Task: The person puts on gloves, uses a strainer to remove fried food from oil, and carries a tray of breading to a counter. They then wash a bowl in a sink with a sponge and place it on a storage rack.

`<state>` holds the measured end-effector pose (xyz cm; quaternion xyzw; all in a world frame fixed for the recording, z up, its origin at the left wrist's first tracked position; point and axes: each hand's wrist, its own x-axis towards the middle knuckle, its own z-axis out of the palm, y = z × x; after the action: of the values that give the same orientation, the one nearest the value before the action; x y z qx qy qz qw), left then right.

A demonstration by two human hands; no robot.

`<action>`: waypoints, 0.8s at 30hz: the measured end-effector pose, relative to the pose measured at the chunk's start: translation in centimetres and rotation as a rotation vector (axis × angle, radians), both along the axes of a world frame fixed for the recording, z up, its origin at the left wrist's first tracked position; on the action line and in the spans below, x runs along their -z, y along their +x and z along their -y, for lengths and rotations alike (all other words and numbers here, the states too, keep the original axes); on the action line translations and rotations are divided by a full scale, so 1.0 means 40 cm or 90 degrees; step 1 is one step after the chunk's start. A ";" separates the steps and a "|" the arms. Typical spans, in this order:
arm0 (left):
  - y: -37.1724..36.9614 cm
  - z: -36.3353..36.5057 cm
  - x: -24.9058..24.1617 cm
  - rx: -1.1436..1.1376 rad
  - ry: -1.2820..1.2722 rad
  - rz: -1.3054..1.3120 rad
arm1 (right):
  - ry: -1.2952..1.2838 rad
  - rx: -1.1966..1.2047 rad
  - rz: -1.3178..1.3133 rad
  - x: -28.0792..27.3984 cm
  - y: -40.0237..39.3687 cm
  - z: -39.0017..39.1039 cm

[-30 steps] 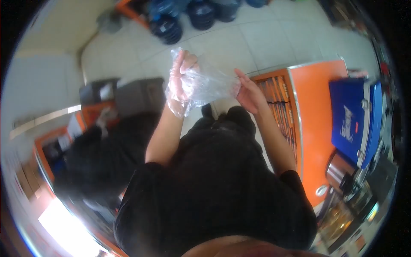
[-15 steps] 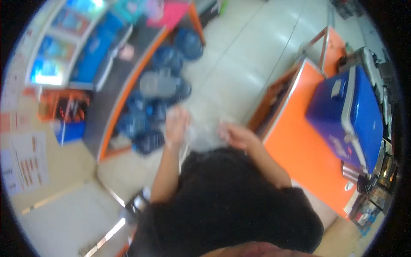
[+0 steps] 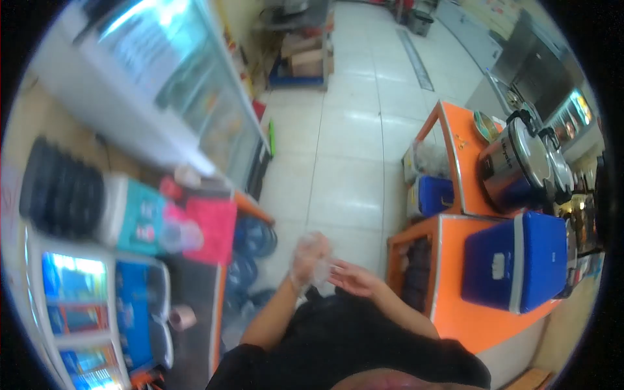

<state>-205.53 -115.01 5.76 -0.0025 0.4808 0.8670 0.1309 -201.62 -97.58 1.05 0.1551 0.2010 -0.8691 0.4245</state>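
In front of my dark shirt, both my hands are close together over the floor. A thin, see-through plastic glove (image 3: 318, 272) seems to cover my left hand (image 3: 309, 255), reaching down to the wrist. Blur hides how the fingers of that hand are held. My right hand (image 3: 356, 279) is bare, and its fingertips meet the loose clear plastic beside the left palm, seemingly pinching it.
On the right, an orange counter (image 3: 455, 325) carries a blue cooler box (image 3: 497, 263); a large rice cooker (image 3: 513, 162) stands beyond it. At left are a dark counter (image 3: 195, 299), water jugs (image 3: 244, 270) beneath, and a glass-door fridge (image 3: 214, 110). Tiled floor (image 3: 344, 182) runs ahead.
My view has turned and lifted, bringing the fridge, rice cooker and far floor into sight. My hands, apart before with clear plastic between them, are now close together.
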 end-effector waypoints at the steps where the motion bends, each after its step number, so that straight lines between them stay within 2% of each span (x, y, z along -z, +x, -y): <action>1: -0.105 -0.016 -0.002 0.028 -0.015 -0.015 | 0.027 0.070 0.008 0.020 -0.070 -0.009; 3: -0.301 -0.058 0.016 0.148 0.031 0.011 | 0.049 0.169 -0.039 0.086 -0.196 -0.031; 5: -0.519 -0.099 0.017 0.208 0.010 0.011 | 0.075 0.284 -0.103 0.091 -0.356 -0.054; 7: -0.679 -0.147 0.015 0.255 -0.011 0.030 | 0.095 0.292 -0.055 0.034 -0.523 -0.105; 9: -0.851 -0.209 -0.020 0.129 -0.179 0.060 | 0.123 0.284 -0.032 0.036 -0.693 -0.167; 11: -1.052 -0.252 -0.002 0.131 -0.147 0.015 | 0.157 0.071 -0.087 0.069 -0.900 -0.233; 12: -1.120 -0.255 0.005 0.134 -0.132 0.026 | 0.152 0.074 -0.090 0.041 -0.996 -0.249; 13: -1.195 -0.288 -0.019 0.049 -0.129 0.119 | 0.176 0.075 -0.120 0.006 -1.094 -0.257; 14: -1.291 -0.300 -0.022 0.047 -0.133 0.116 | 0.204 0.075 -0.155 -0.022 -1.196 -0.274; 16: -1.463 -0.306 0.006 0.069 -0.160 0.043 | 0.242 0.093 -0.196 0.023 -1.392 -0.297; 18: -1.642 -0.322 0.000 0.041 -0.148 0.068 | 0.363 0.191 -0.285 0.040 -1.592 -0.311; 19: -1.746 -0.335 0.003 0.019 -0.137 0.080 | 0.273 0.228 -0.295 0.051 -1.695 -0.323; 20: -1.843 -0.348 0.027 0.015 -0.129 0.080 | 0.279 0.222 -0.298 0.061 -1.795 -0.339; 22: -2.048 -0.377 0.068 0.012 -0.088 0.063 | 0.145 0.221 -0.201 0.048 -2.005 -0.372; 24: -2.252 -0.428 0.093 0.008 -0.093 0.080 | 0.126 0.208 -0.153 0.083 -2.195 -0.411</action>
<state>-295.63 -97.89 2.06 -0.0636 0.5336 0.8269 0.1659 -289.43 -81.15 -2.29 0.1218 0.3063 -0.9147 0.2336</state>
